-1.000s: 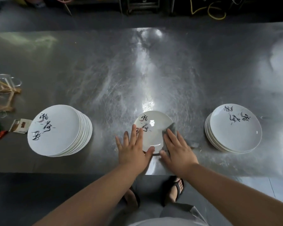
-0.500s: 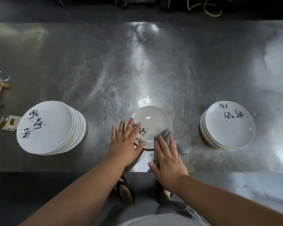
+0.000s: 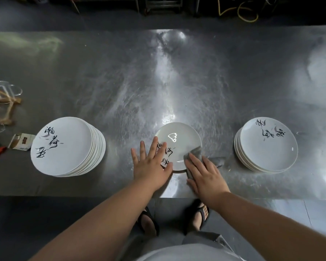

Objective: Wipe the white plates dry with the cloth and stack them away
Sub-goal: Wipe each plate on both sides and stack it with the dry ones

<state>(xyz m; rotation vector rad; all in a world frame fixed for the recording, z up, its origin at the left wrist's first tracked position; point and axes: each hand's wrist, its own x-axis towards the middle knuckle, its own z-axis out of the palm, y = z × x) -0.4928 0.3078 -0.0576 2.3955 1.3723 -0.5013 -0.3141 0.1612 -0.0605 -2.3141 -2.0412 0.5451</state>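
Between left stack [image 3: 64,146] and right stack [image 3: 267,144], near the table [image 3: 120,81] front edge: lone white plate [image 3: 179,140], lying flat. Pressed at left rim by spread left grip [image 3: 151,164]; covered at right rim by grey cloth [image 3: 195,154] under flat-fingered right grip [image 3: 205,174]. Likely stiff, slick, chippable; best lifted by opposite rims.

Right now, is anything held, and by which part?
Nothing is gripped: left hand presses the plate at its left rim, right hand presses the cloth flat.

Scuffed brushed-metal table [image 3: 102,76], glossy white glazed plate [image 3: 184,140], soft grey cloth [image 3: 196,153]
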